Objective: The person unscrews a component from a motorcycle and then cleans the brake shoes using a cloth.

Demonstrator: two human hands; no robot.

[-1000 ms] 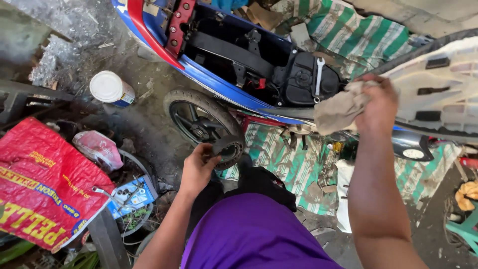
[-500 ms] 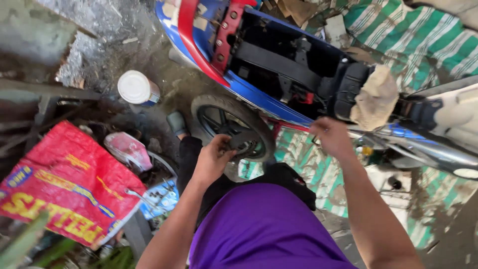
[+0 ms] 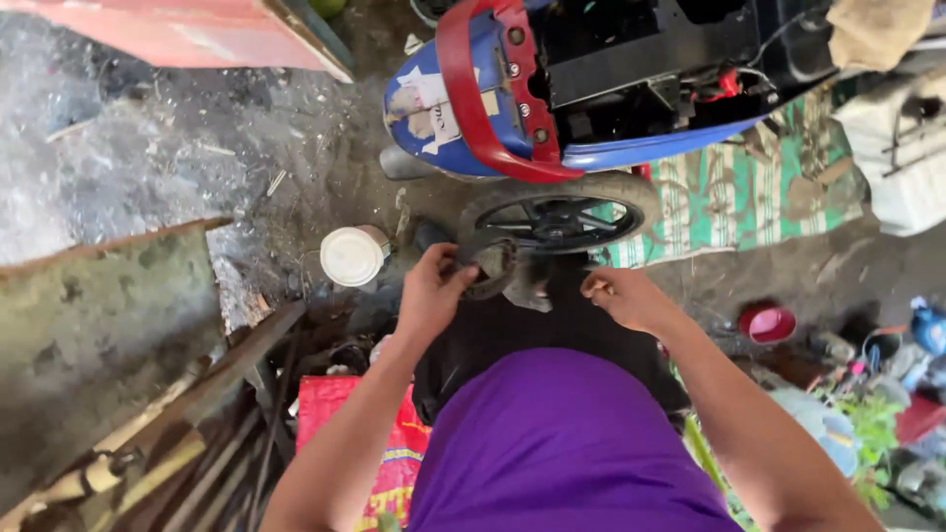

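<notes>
hands working a round dark part beside the motorbike's rear wheel

left hand point(image 3: 432, 294) is gripping a round dark metal part point(image 3: 490, 266), fingers curling around its left rim, thumb over the edge. part is sitting just in front of the person's knees, right next to the rear wheel point(image 3: 557, 213), not mounted on anything that shows. right hand point(image 3: 623, 296) is loosely closed just to the right of the part, near it but not touching; something small may be pinched in the fingers, cannot tell.

motorbike point(image 3: 512, 94) is standing with seat off, black frame and red wiring exposed, blue and red tail pointing at the camera. a tan rag point(image 3: 872, 30) is lying over the bike at top right. white lid can point(image 3: 353, 255) is sitting on the dirt floor just left of the left hand. red bag point(image 3: 394, 448) is lying under the left forearm. small red bowl point(image 3: 772, 323) is well off to the right, striped mat point(image 3: 759, 197) is lying under the bike.

progress, judging loosely: bike is already opened up, the part is still in hand and apart from the bike, so the work looks mid-way, with fitting or cleaning of the part still undone.
</notes>
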